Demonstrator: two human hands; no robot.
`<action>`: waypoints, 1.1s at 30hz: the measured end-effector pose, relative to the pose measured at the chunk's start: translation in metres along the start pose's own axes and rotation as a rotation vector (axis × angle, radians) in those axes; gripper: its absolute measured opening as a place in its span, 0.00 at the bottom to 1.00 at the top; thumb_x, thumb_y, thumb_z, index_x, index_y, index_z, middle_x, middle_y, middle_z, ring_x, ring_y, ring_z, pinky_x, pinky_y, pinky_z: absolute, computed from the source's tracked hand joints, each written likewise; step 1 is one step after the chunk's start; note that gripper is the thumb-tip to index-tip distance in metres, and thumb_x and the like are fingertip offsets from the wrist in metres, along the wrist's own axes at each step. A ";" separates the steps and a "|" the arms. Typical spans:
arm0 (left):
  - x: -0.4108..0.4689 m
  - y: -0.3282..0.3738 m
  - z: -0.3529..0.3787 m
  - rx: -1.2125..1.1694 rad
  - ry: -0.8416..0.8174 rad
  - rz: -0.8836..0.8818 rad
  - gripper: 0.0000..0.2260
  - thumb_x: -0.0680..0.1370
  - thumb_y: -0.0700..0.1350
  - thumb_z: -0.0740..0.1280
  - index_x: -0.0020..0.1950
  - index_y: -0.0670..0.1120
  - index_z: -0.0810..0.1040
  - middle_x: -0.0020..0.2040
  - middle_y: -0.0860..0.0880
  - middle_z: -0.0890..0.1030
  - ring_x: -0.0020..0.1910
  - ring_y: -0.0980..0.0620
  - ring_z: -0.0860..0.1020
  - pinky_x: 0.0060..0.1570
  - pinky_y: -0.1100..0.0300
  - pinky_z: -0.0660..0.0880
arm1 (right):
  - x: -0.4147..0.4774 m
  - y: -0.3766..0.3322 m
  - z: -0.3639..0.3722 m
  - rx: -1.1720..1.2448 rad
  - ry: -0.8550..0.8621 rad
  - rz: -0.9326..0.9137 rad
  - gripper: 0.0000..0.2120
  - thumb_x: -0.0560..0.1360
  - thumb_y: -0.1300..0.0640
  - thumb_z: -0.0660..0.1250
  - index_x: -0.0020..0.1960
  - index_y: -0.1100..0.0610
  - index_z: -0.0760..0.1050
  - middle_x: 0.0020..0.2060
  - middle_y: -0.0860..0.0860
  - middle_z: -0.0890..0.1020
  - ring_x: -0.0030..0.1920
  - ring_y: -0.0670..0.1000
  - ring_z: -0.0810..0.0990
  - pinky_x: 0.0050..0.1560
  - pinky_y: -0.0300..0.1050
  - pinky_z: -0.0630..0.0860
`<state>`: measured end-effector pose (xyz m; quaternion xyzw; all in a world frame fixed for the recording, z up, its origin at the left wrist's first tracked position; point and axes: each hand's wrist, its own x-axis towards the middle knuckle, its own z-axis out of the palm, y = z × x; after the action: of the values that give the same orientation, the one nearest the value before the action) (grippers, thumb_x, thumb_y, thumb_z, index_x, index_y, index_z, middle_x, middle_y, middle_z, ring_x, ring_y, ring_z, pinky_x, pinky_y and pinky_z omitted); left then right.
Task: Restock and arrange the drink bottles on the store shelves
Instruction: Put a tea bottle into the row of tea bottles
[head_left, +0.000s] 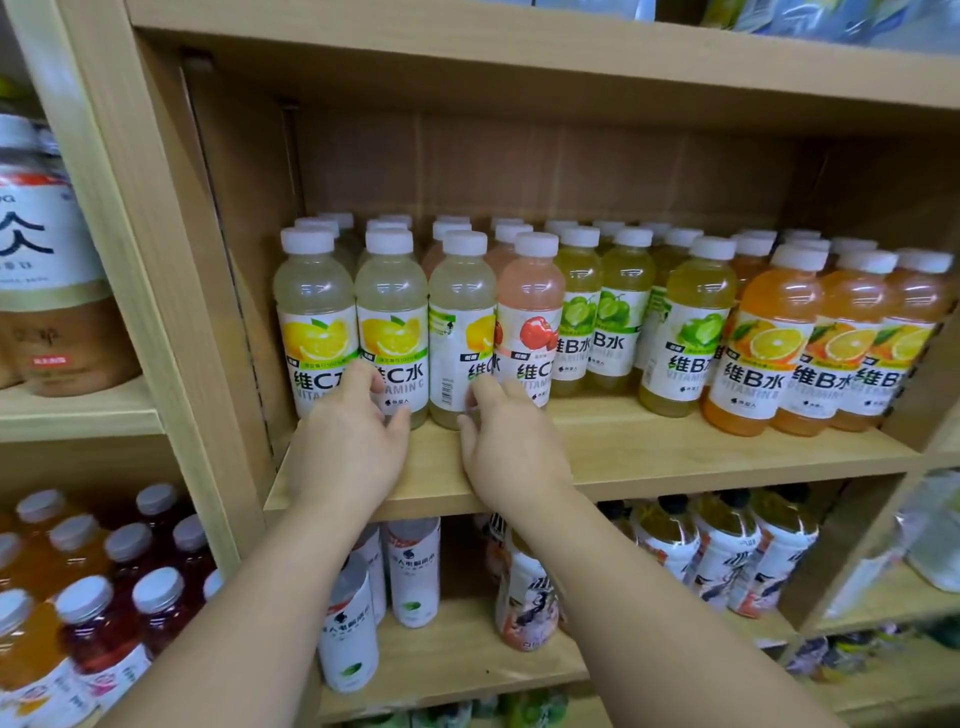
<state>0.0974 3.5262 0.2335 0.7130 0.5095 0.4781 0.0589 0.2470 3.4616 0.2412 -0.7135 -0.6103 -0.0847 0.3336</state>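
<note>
On the middle wooden shelf (675, 447) stand rows of white-capped drink bottles. Three pale lemon bottles stand in front at the left: the first (314, 317), the second (392, 312) and a third (460, 322) turned partly sideways. Beside them are a pink apple bottle (530, 312), green lime bottles (685, 322) and orange bottles (774, 332). My left hand (348, 441) reaches forward, its fingertips touching the labels of the first and second lemon bottles. My right hand (511, 447) touches the lower part of the third lemon bottle with extended fingers. Neither hand grips a bottle.
The shelf's front strip in front of the bottles is bare wood. A vertical divider (171, 312) separates a left bay with large tea bottles (47, 260) and red and orange bottles (119, 597). Below stand white-labelled bottles (348, 629). An upper shelf board (519, 57) hangs overhead.
</note>
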 end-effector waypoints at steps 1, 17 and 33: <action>-0.001 -0.001 0.000 -0.004 0.008 0.014 0.13 0.75 0.49 0.74 0.50 0.53 0.70 0.37 0.54 0.81 0.42 0.44 0.81 0.39 0.53 0.75 | -0.005 0.004 -0.002 0.024 -0.004 -0.024 0.07 0.82 0.52 0.63 0.57 0.53 0.72 0.55 0.52 0.76 0.51 0.58 0.79 0.44 0.49 0.72; -0.095 0.132 0.061 -0.059 -0.190 0.400 0.22 0.71 0.63 0.66 0.54 0.47 0.77 0.51 0.48 0.76 0.54 0.43 0.74 0.52 0.46 0.74 | -0.119 0.192 -0.127 -0.040 0.118 0.096 0.13 0.80 0.44 0.65 0.50 0.54 0.78 0.46 0.48 0.76 0.48 0.51 0.76 0.44 0.48 0.75; -0.278 0.361 0.262 -0.268 -0.617 0.231 0.17 0.73 0.58 0.76 0.55 0.59 0.70 0.57 0.60 0.71 0.61 0.55 0.71 0.56 0.54 0.72 | -0.260 0.477 -0.245 0.094 0.012 0.454 0.09 0.77 0.45 0.71 0.51 0.50 0.80 0.47 0.42 0.77 0.53 0.48 0.76 0.55 0.47 0.75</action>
<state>0.5268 3.2430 0.1263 0.8627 0.3164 0.3065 0.2484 0.6970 3.0926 0.1130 -0.8156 -0.4354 0.0165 0.3806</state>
